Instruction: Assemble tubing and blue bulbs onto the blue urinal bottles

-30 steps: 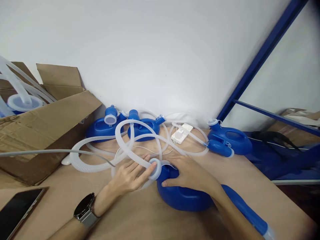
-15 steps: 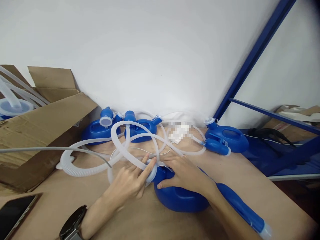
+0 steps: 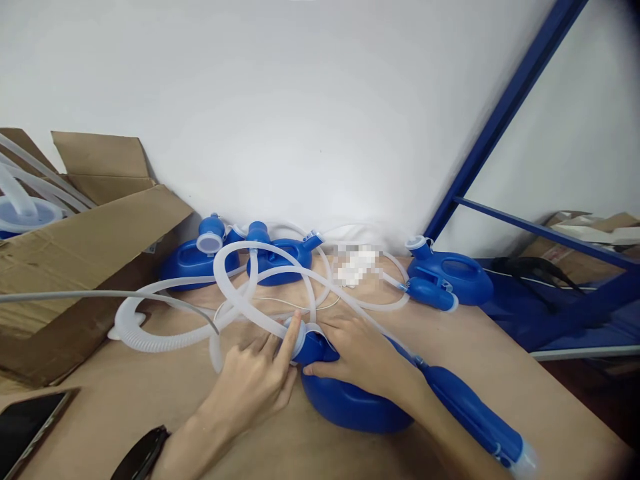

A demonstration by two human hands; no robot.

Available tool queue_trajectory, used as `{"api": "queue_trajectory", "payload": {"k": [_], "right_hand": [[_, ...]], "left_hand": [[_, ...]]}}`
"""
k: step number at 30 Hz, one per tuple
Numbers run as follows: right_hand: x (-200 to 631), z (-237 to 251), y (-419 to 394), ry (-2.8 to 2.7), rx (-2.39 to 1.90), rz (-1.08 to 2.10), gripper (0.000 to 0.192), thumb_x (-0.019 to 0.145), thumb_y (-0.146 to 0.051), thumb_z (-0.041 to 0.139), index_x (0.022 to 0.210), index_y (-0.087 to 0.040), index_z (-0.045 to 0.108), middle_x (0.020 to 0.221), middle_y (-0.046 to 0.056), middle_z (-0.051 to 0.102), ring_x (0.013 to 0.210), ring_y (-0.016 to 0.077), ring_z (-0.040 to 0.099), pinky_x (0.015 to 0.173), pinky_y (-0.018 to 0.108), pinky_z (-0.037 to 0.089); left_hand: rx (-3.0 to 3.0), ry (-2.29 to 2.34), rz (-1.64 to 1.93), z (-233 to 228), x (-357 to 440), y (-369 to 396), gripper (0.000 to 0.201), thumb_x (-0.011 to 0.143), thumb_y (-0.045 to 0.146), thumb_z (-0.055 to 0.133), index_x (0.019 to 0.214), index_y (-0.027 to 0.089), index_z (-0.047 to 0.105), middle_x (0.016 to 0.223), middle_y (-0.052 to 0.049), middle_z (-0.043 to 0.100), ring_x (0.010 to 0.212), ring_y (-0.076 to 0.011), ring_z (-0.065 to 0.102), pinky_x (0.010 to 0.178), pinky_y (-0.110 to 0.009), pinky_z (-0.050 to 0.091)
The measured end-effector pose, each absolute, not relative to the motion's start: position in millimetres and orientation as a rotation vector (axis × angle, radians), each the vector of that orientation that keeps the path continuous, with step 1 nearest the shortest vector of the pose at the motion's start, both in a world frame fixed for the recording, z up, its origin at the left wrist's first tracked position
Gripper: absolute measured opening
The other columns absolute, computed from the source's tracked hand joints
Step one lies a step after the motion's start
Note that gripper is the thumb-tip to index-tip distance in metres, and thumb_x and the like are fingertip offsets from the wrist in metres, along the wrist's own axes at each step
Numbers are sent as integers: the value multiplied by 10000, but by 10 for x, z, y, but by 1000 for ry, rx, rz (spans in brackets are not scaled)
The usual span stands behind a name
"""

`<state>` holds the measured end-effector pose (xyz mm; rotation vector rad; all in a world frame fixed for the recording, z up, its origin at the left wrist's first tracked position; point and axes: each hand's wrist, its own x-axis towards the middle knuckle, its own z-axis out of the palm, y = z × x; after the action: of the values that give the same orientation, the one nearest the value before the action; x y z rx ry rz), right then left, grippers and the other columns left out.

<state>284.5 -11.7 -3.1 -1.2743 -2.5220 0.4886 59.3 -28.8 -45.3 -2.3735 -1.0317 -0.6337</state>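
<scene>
A blue plastic bottle (image 3: 350, 403) lies on the brown table (image 3: 500, 373) in front of me. My right hand (image 3: 363, 357) rests over its neck and grips it. My left hand (image 3: 257, 383) presses with thumb and fingers on the translucent white cap (image 3: 301, 337) at the bottle's mouth, where a ribbed white hose (image 3: 235, 300) joins. The hose loops away to the left across the table. A long blue tube piece (image 3: 470, 413) lies along my right forearm.
Three more blue bottles (image 3: 193, 257) (image 3: 283, 257) (image 3: 453, 277) with thin hoses lie against the white wall. An open cardboard box (image 3: 85, 247) stands at left, a phone (image 3: 25, 423) at the lower left. A blue metal shelf frame (image 3: 505, 113) rises at right.
My left hand has slid in closer to the cap, its fingers now pressed against it. The view has shifted slightly, so my watch has dropped toward the bottom edge.
</scene>
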Motion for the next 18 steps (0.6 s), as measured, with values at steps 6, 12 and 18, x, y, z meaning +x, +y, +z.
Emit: {"api": "queue_trajectory", "payload": {"k": [6, 12, 18], "right_hand": [[2815, -42, -127, -2539, -1260, 422, 389, 923, -535, 722, 1115, -197, 723, 1032, 96, 761, 1007, 303, 707, 930, 396, 505], [2811, -36, -134, -2540, -1283, 386, 409, 927, -561, 706, 1096, -189, 728, 1008, 102, 766, 999, 306, 713, 909, 386, 507], [2810, -82, -139, -2541, -1283, 334, 410, 918, -563, 715, 1078, -186, 724, 1047, 110, 762, 1012, 311, 710, 904, 394, 512]], "left_hand": [[-2337, -1033, -650, -477, 623, -283, 776, 878, 116, 380, 1605, -34, 154, 803, -133, 781, 642, -275, 748, 442, -323, 532], [-2394, -1002, -638, -460, 577, -243, 775, 874, 128, 413, 1597, -20, 177, 707, -79, 747, 557, -248, 707, 421, -297, 493], [-2475, -994, -649, -438, 530, -240, 865, 855, 134, 434, 1644, 43, 90, 928, -154, 792, 631, -272, 729, 516, -349, 577]]}}
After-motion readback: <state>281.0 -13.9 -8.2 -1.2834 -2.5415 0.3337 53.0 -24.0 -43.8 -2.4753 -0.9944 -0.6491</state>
